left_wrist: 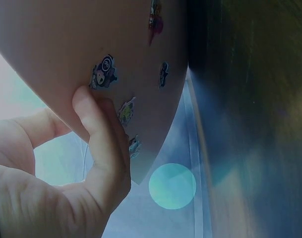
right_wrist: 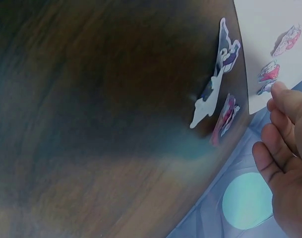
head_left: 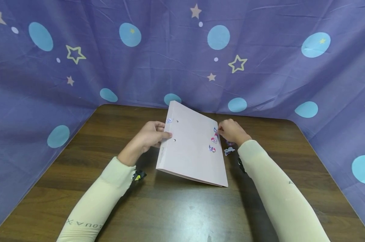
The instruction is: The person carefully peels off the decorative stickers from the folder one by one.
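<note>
**White folder (head_left: pixel 191 158) on a slant, L hand (head_left: pixel 150 135) at one long edge, R hand (head_left: pixel 233 130) at the other**

Nearest: pale L sleeve (head_left: pixel 99 198) & R sleeve (head_left: pixel 279 191), coming in from bottom L and R; btwn them a broad stretch of wood runs up to folder's near edge, open room to move. More wood L of the L hand & R of the R arm. Dark strap (head_left: pixel 138 175) sits at L wrist.

Folder is mid-table, btwn the hands, L long edge raised, R long edge low; can't tell if low edge touches wood. L hand grips raised edge: thumb on upper face, fingers underneath, near underside stickers (left_wrist: pixel 103 73). R hand: fingertips narrow, at R edge beside a small sticker (right_wrist: pixel 266 88); can't tell if pinching or just pressing. Other R fingers bent loosely.

Upper-face stickers (head_left: pixel 212 149) sit near R edge, plus one small sticker on the spine side, just past L hand. Two loose stickers (right_wrist: pixel 215 82) lie on wood just R of folder, near R hand.

Surface: dark brown wood-grain table (head_left: pixel 158 218), glare near front, rounded far corners. Folder's far L corner is up near table's back edge.

Room: purple-blue cloth (head_left: pixel 176 57) w/ stars & lt-blue ovals hangs behind and down both sides, some creases.
</note>
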{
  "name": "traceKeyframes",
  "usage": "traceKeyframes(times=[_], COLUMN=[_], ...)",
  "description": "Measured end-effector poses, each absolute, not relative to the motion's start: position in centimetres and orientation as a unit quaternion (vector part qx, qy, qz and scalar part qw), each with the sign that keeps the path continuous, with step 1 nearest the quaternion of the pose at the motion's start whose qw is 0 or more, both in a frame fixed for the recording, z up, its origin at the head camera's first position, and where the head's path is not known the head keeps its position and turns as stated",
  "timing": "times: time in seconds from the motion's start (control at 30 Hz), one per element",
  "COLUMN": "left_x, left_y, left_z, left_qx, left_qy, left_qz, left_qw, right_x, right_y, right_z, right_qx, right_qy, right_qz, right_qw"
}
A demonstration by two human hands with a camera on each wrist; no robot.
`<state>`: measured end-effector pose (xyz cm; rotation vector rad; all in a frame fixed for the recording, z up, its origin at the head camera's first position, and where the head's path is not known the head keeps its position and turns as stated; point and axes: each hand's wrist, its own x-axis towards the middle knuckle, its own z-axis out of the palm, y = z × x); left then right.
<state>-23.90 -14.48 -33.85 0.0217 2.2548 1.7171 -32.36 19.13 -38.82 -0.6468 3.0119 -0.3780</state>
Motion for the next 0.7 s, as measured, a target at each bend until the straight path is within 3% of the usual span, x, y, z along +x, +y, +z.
traceKeyframes(times=[0.7], left_x=[-23.9], left_y=[-14.3], left_z=[-33.9], left_qx=[0.003], left_qy=[0.788], left_qz=[0.598], left_qw=[0.148], right_x=[-32.7], right_y=[17.5], right_z=[-38.9], right_qx=[-0.210], right_qy=[0.974], right_qz=[-0.078], right_qw=[0.015])
